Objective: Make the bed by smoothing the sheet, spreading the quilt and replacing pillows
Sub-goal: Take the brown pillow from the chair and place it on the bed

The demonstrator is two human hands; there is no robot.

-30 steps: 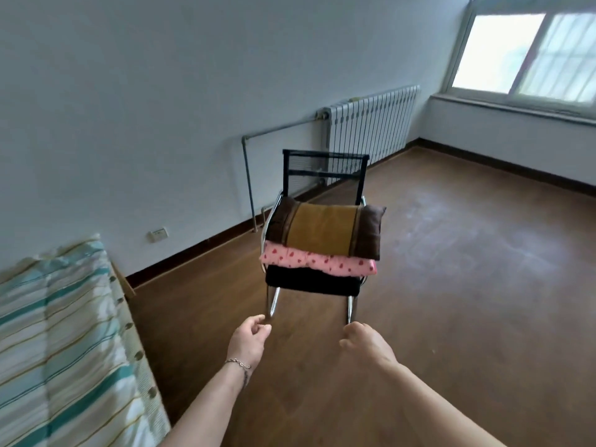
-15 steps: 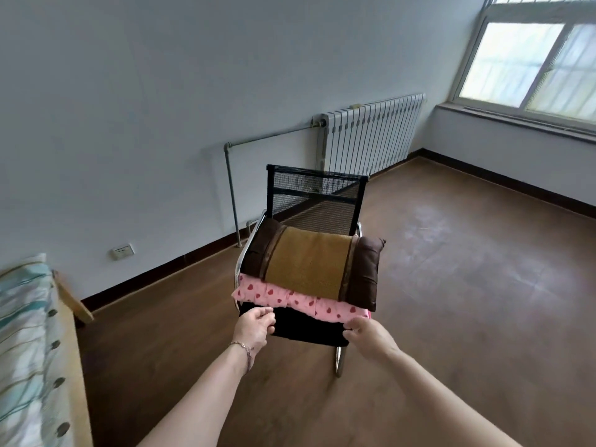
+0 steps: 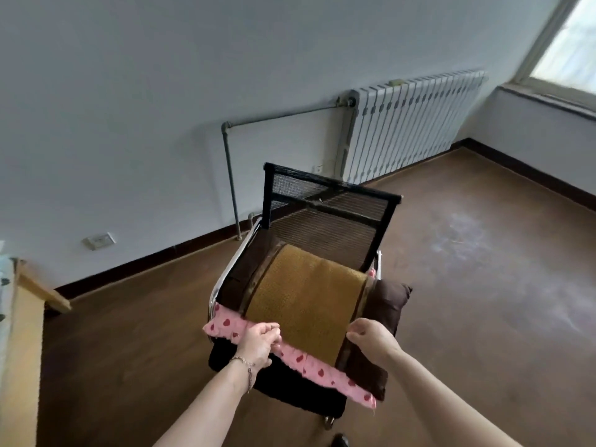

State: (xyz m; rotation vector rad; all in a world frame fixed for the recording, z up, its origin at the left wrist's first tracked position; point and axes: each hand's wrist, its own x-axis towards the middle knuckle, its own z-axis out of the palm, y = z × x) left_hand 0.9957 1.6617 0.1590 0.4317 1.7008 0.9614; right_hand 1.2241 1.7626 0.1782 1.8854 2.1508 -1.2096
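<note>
Brown and mustard, the top pillow (image 3: 309, 304) lies stacked on a pink heart-print pillow (image 3: 290, 353) on the black mesh chair (image 3: 325, 214), directly ahead of both hands. Its long axis runs crosswise, from the left hand toward the right. The left hand (image 3: 258, 341) curls at the pink pillow's near edge; whether it truly grips the fabric I cannot tell. The right hand (image 3: 371, 338) pinches the brown pillow's near edge, and looks nearer to that pillow. Only the bed's corner (image 3: 19, 304) shows, far left of the hands; sheet and quilt are cut off.
</note>
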